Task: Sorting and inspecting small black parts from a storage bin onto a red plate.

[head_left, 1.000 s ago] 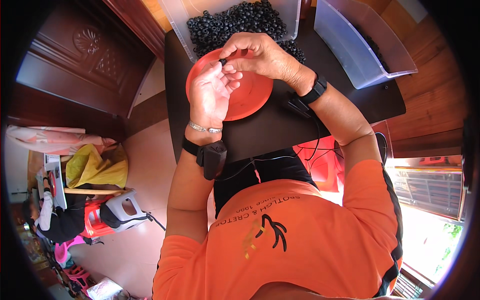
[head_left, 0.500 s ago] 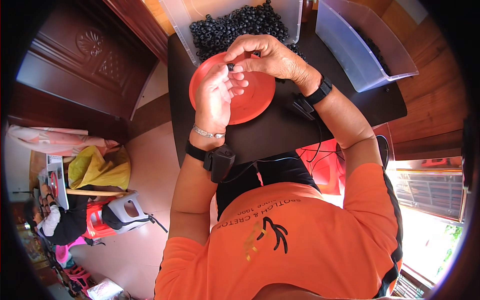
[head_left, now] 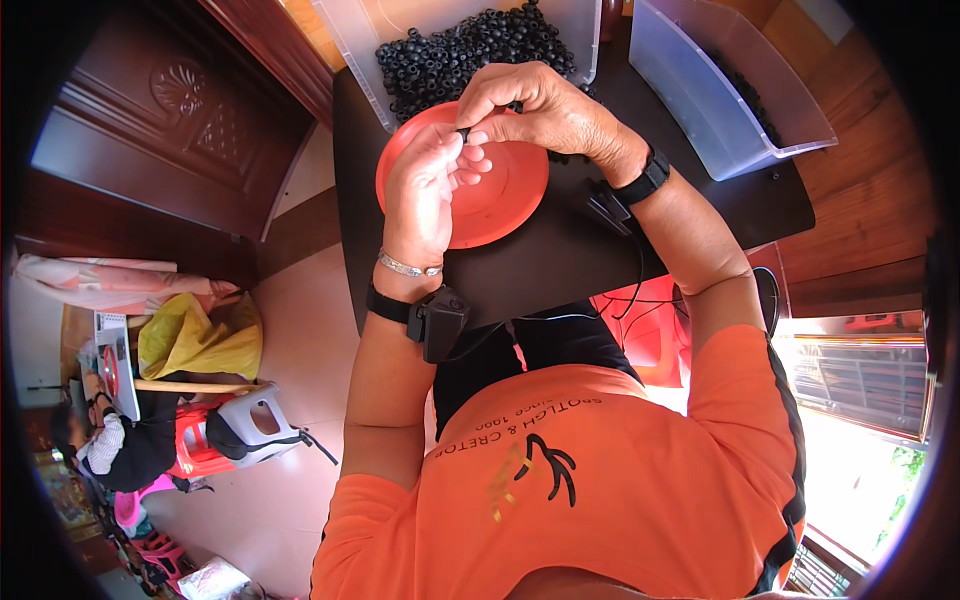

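Over a round red plate (head_left: 505, 205), my two hands meet at the fingertips. A small black ring-like piece (head_left: 463, 133) is pinched between them, mostly covered by the fingers. My left hand (head_left: 422, 185) grips it with thumb and forefinger, palm turned up and the other fingers loosely curled. From the right, my right hand (head_left: 535, 108) reaches across with thumb and bent forefinger closed at the same piece. Just beyond the plate, a clear plastic bin (head_left: 352, 48) holds a heap of similar black pieces (head_left: 475, 55).
A second translucent bin (head_left: 700, 125) with black pieces stands at the right of the dark table (head_left: 560, 255). Cables (head_left: 640, 280) hang off the near edge. At far left, another person (head_left: 125, 440) sits by a grey-and-red chair (head_left: 250, 425). A carved door (head_left: 165, 130) is at left.
My fingertips have drawn slightly closer around the black piece, so less of it shows. Both hands otherwise stay nearly in place above the plate.
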`<state>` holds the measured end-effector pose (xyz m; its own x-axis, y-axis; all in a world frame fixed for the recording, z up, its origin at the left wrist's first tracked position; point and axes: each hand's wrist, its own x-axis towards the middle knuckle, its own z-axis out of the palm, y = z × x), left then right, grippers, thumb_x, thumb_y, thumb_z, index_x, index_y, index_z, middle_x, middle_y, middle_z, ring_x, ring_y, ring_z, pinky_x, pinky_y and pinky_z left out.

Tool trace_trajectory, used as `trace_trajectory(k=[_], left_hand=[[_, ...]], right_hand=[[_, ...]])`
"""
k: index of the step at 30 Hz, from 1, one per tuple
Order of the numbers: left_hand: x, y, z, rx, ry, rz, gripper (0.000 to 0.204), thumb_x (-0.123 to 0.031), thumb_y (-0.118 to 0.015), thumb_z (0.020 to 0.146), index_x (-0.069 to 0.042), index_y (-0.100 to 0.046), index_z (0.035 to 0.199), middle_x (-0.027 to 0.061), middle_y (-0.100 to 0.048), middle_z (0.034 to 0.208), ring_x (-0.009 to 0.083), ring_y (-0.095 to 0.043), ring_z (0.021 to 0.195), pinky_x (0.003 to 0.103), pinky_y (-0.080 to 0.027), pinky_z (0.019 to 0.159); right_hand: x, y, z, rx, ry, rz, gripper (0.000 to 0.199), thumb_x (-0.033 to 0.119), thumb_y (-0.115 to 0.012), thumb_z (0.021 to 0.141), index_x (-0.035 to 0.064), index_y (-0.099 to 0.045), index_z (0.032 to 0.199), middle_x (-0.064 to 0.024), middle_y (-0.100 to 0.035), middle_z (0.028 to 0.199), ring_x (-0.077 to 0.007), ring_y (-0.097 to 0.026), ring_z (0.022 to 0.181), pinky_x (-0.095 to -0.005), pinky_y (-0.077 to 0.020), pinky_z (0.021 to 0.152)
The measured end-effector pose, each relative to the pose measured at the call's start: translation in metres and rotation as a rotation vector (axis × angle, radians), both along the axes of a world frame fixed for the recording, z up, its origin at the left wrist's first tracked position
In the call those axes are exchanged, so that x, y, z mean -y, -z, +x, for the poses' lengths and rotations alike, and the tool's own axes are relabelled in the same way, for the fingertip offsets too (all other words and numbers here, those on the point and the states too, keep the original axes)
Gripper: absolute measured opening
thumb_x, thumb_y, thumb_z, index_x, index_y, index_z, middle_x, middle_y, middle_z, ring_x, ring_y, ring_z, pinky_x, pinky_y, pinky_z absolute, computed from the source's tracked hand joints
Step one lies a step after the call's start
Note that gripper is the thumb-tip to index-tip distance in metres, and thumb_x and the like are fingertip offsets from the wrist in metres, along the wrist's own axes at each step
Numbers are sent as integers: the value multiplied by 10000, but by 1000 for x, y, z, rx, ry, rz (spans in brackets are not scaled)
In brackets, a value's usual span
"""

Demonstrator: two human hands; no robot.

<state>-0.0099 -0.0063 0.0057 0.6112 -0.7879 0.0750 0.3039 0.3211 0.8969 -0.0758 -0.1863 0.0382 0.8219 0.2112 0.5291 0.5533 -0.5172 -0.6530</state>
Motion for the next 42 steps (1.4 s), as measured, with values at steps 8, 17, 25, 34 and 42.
trace_trajectory(k=[8,17,25,34,42], left_hand=[[2,1,-3,-21,-10,-32,208,-198,-485,909,-15,-575,951,48,-588,835,159,-584,789,276,-430,749],[1,5,-1,-94,40,-29,208,-222,-504,908,-30,-582,910,43,-581,827,182,-585,777,292,-441,743],[-3,12,14,-215,-111,-90,165,-189,-539,895,-31,-586,896,49,-591,829,192,-594,756,308,-463,715],[-2,5,8,-111,-257,-106,135,-157,-517,897,-34,-575,901,59,-604,813,197,-603,763,301,-461,727],[1,8,9,-161,-193,-66,167,-170,-486,917,-31,-578,903,70,-610,850,217,-608,803,303,-458,752]], right_hand=[[1,2,1,-116,-63,179,92,70,-689,801,18,-667,873,-50,-621,894,-150,-588,867,-275,-470,791],[1,2,0,-190,-29,109,89,81,-661,833,15,-610,865,-29,-594,855,-129,-567,830,-272,-459,772],[13,1,3,-37,69,190,89,82,-617,866,7,-590,906,-30,-574,862,-122,-560,837,-255,-457,761],[9,14,8,-238,113,-297,117,35,-634,765,10,-633,880,-76,-631,856,-211,-615,793,-307,-479,720],[20,44,30,-4,203,-641,173,112,-618,740,68,-653,904,-94,-641,880,-302,-602,846,-393,-482,744]])
